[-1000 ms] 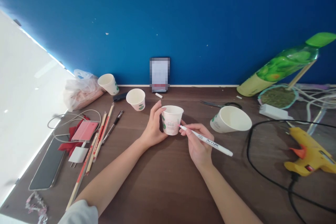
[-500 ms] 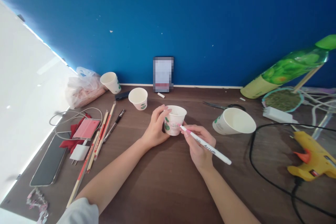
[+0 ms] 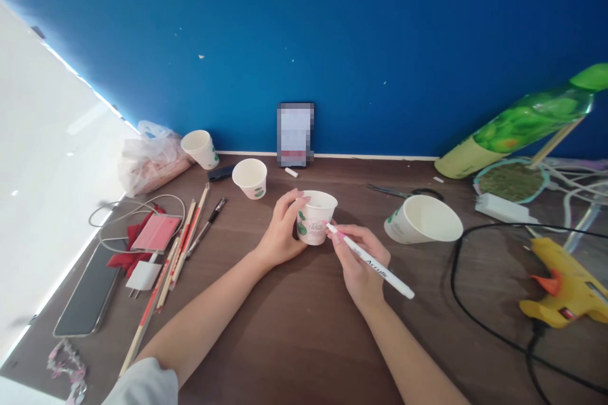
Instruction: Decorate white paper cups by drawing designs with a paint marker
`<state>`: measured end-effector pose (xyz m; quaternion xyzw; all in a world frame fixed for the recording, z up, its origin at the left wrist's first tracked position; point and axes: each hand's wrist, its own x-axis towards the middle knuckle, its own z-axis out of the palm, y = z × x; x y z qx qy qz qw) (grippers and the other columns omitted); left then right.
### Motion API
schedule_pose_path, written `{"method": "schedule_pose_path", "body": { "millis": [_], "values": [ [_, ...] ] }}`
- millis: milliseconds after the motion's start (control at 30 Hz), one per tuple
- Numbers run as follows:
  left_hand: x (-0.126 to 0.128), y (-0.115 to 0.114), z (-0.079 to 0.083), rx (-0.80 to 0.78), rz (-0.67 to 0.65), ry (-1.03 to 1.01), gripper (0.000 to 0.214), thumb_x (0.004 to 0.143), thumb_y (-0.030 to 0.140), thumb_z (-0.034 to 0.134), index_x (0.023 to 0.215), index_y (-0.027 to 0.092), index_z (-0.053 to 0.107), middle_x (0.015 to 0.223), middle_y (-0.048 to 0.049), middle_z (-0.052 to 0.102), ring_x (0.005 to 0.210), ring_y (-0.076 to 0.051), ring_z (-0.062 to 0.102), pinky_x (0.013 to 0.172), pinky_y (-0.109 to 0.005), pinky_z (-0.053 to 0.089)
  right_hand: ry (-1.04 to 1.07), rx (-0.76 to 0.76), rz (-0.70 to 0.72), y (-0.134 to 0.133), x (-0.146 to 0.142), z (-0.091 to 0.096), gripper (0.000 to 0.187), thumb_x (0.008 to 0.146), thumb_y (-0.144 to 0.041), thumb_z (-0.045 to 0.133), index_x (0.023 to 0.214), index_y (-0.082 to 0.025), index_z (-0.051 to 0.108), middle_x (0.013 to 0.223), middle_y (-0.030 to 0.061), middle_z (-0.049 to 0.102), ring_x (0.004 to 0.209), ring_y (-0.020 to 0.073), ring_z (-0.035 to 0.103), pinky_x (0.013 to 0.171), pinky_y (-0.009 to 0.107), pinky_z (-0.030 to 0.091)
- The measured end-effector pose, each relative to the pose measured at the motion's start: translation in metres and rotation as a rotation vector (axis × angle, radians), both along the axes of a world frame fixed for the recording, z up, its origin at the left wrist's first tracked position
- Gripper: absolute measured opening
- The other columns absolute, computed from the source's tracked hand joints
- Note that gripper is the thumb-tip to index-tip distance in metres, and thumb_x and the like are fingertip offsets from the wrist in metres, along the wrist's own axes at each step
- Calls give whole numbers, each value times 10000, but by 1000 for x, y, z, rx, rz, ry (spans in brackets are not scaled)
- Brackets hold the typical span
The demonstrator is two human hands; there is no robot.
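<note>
In the middle of the table a white paper cup [image 3: 317, 218] with green leaf prints stands upright. My left hand [image 3: 284, 234] is closed around its left side, thumb near the rim. My right hand [image 3: 363, 259] grips a white acrylic marker [image 3: 375, 262] with a pink tip, which meets the cup's printed front near its right side. Faint pink marks show on that front. Fingers of my right hand reach behind the marker toward the cup's right edge. To the right, another paper cup [image 3: 427, 218] leans toward me with its mouth showing.
Two more paper cups [image 3: 250, 178] stand at the back left. A phone [image 3: 295, 135] leans on the blue wall. Wooden sticks [image 3: 183, 240], a pen [image 3: 206, 228] and a charger [image 3: 144, 275] lie left. Scissors [image 3: 403, 193], a bottle [image 3: 517, 123] and a corded yellow glue gun [image 3: 565, 281] are right.
The marker has shifted very slightly, its back end moving a little left and down. The left hand and the cup have stayed in place.
</note>
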<state>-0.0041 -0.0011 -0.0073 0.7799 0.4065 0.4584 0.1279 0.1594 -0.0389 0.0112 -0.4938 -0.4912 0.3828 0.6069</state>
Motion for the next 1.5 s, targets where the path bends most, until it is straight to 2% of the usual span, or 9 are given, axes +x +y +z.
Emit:
{"method": "schedule_pose_path", "body": {
  "millis": [200,533,700,933,1033,1233,1500],
  "values": [
    [0,0,1,15,2,-2,737,768,228,707,1385,259,305,1345,-153,404,1330,-316,415,1074,-502,431,-18,2,-26,0,0,-3,121,761,-307,729,835,-221,686,815,46,726,686,181,687,595,291,557],
    [-2,1,0,-3,-5,-3,777,748,221,725,1392,265,292,1368,-157,385,1337,-321,411,1076,-507,428,10,-15,-55,3,0,1,146,760,-329,726,810,-203,672,786,44,732,700,182,703,629,290,562],
    [-1,1,0,-12,0,-2,777,749,222,726,1391,262,291,1369,-161,393,1337,-323,416,1079,-512,421,27,-34,-46,2,2,-4,133,754,-313,728,799,-204,667,767,33,717,671,166,683,592,270,533],
    [-2,3,0,-27,-21,6,849,755,177,698,1445,268,212,1398,-170,376,1356,-325,401,1083,-517,415,192,-7,-82,8,3,-20,150,778,-328,690,842,-200,646,738,31,712,704,191,697,719,363,561],
    [-2,4,1,-50,-39,-7,823,763,179,688,1440,277,231,1425,-167,354,1371,-323,386,1085,-512,417,210,-5,-81,10,4,-21,149,777,-328,690,840,-202,642,734,30,713,700,191,699,742,382,564],
    [-2,3,2,-91,-40,-27,777,752,228,722,1394,267,287,1451,-168,353,1380,-329,375,1097,-537,397,163,0,-3,3,2,-12,119,767,-293,721,834,-212,664,800,41,735,767,200,719,716,338,570],
    [-2,3,1,-77,-51,-28,737,763,208,707,1376,265,303,1451,-169,354,1384,-323,373,1097,-535,400,23,-2,-16,1,1,-3,124,770,-310,724,819,-206,675,848,61,748,776,209,728,672,313,583]
  ]
}}
